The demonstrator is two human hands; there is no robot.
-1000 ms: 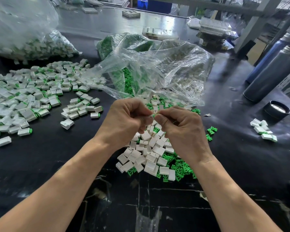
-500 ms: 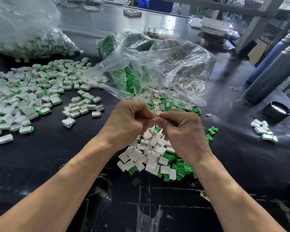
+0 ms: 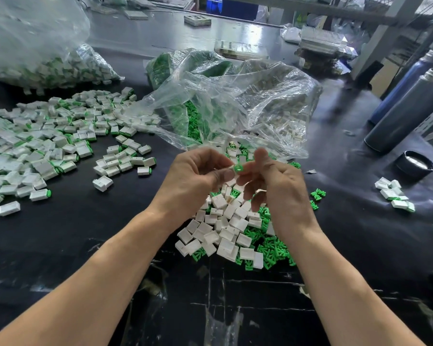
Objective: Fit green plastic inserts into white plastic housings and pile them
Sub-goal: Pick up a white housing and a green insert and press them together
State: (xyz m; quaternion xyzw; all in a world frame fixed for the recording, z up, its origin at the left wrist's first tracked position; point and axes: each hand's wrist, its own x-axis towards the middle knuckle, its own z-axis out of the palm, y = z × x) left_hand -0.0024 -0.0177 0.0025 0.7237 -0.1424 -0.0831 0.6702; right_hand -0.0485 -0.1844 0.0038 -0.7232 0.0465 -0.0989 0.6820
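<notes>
Small white plastic housing with green insert [image 3: 236,168] now pinched by left hand [image 3: 198,176]; right hand [image 3: 273,186] fingers loosened since before, so insert judged seated.

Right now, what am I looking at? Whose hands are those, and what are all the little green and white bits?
There is only one picture, taken by a camera worn on a person's head, so you look down at their two bare hands as they do. No machine is here. The left hand pinches a small white housing with a green insert showing at its end; the right hand is beside it, fingers loosening. Under the hands, on the black table, lies a heap of loose white housings mixed with green inserts. To the left is the spread-out pile of finished pieces. Behind sit clear plastic bags holding more parts.
</notes>
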